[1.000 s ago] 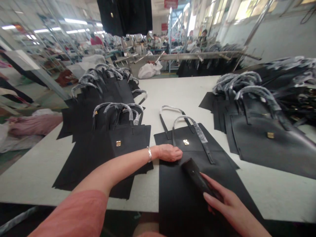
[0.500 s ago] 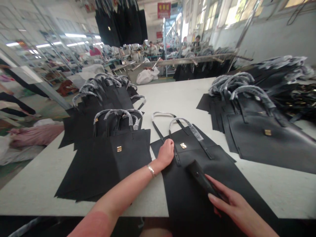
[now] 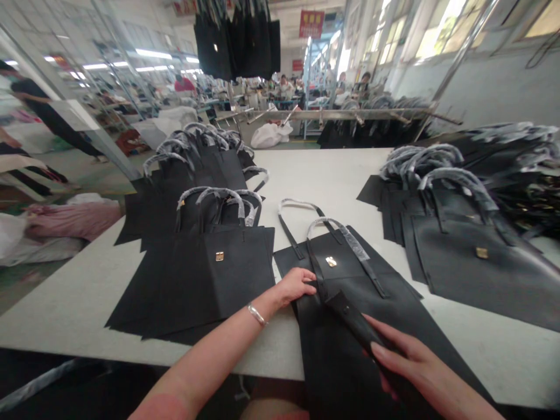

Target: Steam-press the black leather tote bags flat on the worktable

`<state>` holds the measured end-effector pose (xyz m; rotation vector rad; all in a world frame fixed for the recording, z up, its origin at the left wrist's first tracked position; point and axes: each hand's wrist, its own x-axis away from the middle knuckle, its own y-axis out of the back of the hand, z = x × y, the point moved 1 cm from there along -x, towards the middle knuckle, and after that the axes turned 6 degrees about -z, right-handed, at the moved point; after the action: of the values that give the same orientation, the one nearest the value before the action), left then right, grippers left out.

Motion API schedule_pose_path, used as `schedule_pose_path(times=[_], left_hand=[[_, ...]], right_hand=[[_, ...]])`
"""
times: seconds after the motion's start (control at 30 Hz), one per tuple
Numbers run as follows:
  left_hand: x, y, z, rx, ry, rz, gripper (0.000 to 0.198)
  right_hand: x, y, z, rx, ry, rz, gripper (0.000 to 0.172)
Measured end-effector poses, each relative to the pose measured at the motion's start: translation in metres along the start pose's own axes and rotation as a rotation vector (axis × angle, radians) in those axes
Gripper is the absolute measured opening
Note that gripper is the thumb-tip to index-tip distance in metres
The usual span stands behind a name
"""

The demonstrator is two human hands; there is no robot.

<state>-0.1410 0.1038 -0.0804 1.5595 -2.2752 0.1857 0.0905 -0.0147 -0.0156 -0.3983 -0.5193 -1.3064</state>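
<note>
A black tote bag lies flat before me. It has a gold clasp and plastic-wrapped handles. At the bag's left edge, just below the left handle, the fingers of my left hand are closed on the black material. My right hand grips a long, narrow, black leather-like piece with a small stud near its far end. That piece is over the bag's front, its far tip close to the left handle's base. My right palm hides its near end.
Overlapping black bags lie on the left of the pale table. More bags are stacked at the right. Black bags hang beyond the table. A person in dark clothes is at far left.
My left hand has moved down from beside the handle to the bag's edge, its fingers looser. The black piece's tip is now nearer that hand. The view has shifted slightly left.
</note>
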Motion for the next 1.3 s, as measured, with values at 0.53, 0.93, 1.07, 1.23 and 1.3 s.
schedule_pose_path(times=[0.53,0.93,1.07,1.23,1.3], left_hand=[[0.004,-0.005,0.005,0.325,0.066,0.059,0.042],[0.007,-0.006,0.004,0.324,0.056,0.086,0.045],[0.007,-0.008,0.003,0.332,0.023,0.071,0.046],[0.006,-0.007,0.003,0.313,0.044,0.068,0.046],[0.006,-0.007,0.003,0.314,0.063,0.078,0.045]], right_hand=[[-0.016,-0.008,0.025,-0.069,0.031,-0.12,0.074],[-0.02,-0.008,0.029,-0.067,0.09,-0.107,0.066],[-0.025,-0.009,0.033,-0.058,0.008,-0.045,0.069],[-0.031,-0.01,0.043,-0.08,0.104,-0.139,0.066],[-0.031,-0.006,0.044,-0.069,0.111,-0.145,0.063]])
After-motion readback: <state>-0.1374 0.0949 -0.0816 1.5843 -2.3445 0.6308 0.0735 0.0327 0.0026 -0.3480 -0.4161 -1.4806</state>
